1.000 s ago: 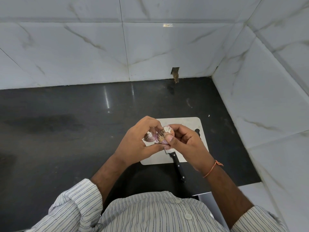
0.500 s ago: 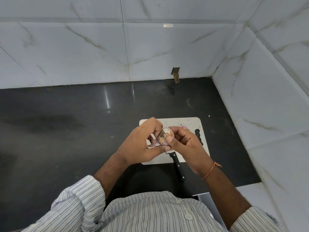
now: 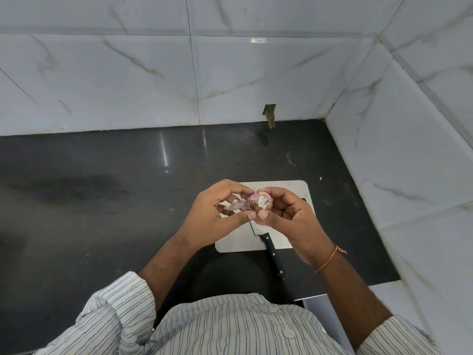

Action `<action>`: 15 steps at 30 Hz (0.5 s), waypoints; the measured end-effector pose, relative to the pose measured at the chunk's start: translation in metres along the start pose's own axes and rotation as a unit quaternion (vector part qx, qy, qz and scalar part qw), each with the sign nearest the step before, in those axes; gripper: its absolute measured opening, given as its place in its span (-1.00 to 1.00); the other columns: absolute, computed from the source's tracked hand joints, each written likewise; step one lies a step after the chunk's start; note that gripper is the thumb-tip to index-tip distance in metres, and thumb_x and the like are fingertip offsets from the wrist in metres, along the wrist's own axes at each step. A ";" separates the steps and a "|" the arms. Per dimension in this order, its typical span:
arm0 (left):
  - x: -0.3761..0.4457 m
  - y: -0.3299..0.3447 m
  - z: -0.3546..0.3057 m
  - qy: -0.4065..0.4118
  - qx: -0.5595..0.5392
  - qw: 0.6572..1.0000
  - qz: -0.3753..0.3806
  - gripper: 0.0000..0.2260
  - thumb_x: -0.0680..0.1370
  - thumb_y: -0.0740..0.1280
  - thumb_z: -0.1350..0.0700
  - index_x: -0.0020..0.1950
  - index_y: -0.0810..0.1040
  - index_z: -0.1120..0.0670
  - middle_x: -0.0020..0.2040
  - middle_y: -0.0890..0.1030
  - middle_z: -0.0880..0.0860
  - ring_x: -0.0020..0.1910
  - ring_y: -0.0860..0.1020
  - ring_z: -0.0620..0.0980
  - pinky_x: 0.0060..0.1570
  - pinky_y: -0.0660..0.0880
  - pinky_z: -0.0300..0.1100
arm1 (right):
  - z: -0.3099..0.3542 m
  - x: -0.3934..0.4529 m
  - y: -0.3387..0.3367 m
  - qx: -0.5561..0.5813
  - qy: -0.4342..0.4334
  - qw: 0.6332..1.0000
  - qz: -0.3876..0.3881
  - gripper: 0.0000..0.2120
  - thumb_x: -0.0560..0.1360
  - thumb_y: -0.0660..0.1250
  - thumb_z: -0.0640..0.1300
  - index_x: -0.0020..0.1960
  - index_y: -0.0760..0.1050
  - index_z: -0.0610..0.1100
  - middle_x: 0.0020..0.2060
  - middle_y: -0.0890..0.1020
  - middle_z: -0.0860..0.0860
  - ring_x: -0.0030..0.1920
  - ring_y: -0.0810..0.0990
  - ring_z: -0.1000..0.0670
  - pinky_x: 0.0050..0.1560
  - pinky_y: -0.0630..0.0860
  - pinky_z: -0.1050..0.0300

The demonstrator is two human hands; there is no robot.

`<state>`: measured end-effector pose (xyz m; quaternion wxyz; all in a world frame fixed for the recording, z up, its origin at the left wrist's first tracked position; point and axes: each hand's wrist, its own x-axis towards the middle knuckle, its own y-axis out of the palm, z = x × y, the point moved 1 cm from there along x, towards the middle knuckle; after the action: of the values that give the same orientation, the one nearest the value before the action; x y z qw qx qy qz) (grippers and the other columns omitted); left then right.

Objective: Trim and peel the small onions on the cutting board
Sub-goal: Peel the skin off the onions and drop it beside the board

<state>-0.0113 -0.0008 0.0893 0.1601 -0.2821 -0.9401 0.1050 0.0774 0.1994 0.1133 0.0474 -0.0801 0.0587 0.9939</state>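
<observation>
A black-handled knife (image 3: 273, 254) is lying half on the near edge of a pale rectangular cutting board (image 3: 294, 190). Above the board, a small pink onion (image 3: 258, 202) is sitting between both hands, its long axis running left to right. The right hand (image 3: 291, 219) is gripping its pale end; the left hand (image 3: 217, 213) is pinching loose papery skin (image 3: 234, 206).

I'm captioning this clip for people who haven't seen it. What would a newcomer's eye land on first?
First, the small pink onion held above the cutting board, the right hand gripping it while the left hand pulls at its loose skin. Next, the black-handled knife lying at the board's near edge, its handle jutting over the dark counter.
</observation>
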 end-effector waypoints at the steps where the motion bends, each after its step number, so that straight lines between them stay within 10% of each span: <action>1: 0.000 0.000 0.001 0.011 0.008 1.000 0.003 -0.66 0.52 0.60 0.01 0.27 0.69 0.01 0.18 0.69 -0.05 0.13 0.68 0.12 0.00 0.70 0.07 | 0.000 0.000 0.000 0.002 0.004 1.000 0.003 -0.58 0.50 0.50 -0.21 0.33 0.57 -0.20 0.20 0.71 -0.17 0.21 0.70 -0.26 0.27 0.65 -0.21; 9: -0.011 0.005 0.023 0.002 0.110 0.994 0.026 -0.73 0.63 0.51 0.02 0.32 0.62 -0.03 0.18 0.64 -0.20 0.15 0.64 -0.12 0.08 0.56 -0.34 | -0.027 -0.001 -0.007 -0.130 0.082 0.988 0.002 -0.53 0.52 0.57 -0.04 0.38 0.56 0.04 0.22 0.70 0.07 0.15 0.72 -0.08 0.26 0.66 -0.08; 12: -0.024 0.010 0.051 -0.084 0.144 0.986 0.018 -0.71 0.64 0.48 -0.03 0.34 0.59 -0.08 0.18 0.57 -0.32 0.15 0.58 -0.28 0.06 0.47 -0.45 | -0.064 -0.008 -0.022 -0.461 0.183 0.867 -0.047 -0.50 0.50 0.48 0.28 0.31 0.50 0.06 0.18 0.64 0.13 0.11 0.65 0.03 0.22 0.59 0.02; 15: -0.035 0.017 0.080 -0.130 0.176 0.976 0.015 -0.72 0.64 0.45 -0.06 0.34 0.57 -0.07 0.19 0.57 -0.26 0.14 0.51 -0.40 0.05 0.41 -0.50 | -0.101 -0.026 -0.025 -0.561 0.235 0.792 -0.049 -0.52 0.49 0.43 0.35 0.14 0.43 0.01 0.05 0.59 0.05 0.01 0.61 -0.02 0.09 0.59 -0.01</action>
<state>-0.0036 -0.0154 0.0015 0.0817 -0.2476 -0.9153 0.3070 0.1209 0.2097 0.0156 0.0272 -0.3269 -0.5034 0.7994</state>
